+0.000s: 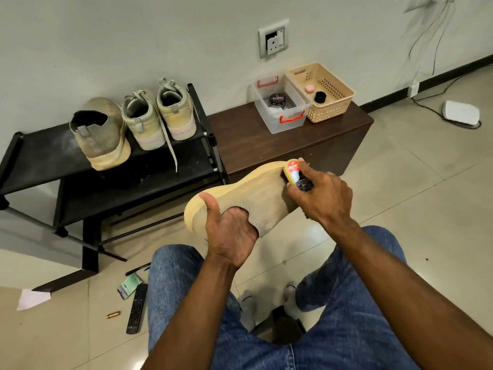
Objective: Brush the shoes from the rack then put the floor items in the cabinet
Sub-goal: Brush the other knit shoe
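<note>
The tan knit shoe (pixel 250 201) is held mid-air above the knees, left hand (pixel 230 236) gripping its collar, thumb on the heel. At the shoe's 2 o'clock, the right hand (pixel 320 196) clenches a brush (pixel 296 174) against its upper. 3 shoes (pixel 133 124) sit on the rack (pixel 160 166) at 10 o'clock.

A single wide-angle view looks forward and steeply down from the person's head, over their knees to the tiled floor (pixel 400 182) close below. Both hands sit near the frame's middle, close to the lens. Further off, it faces the shoe rack (pixel 112 177), the low cabinet (pixel 266 140) and the wall (pixel 133 36), whose lines bend toward the edges.
</note>
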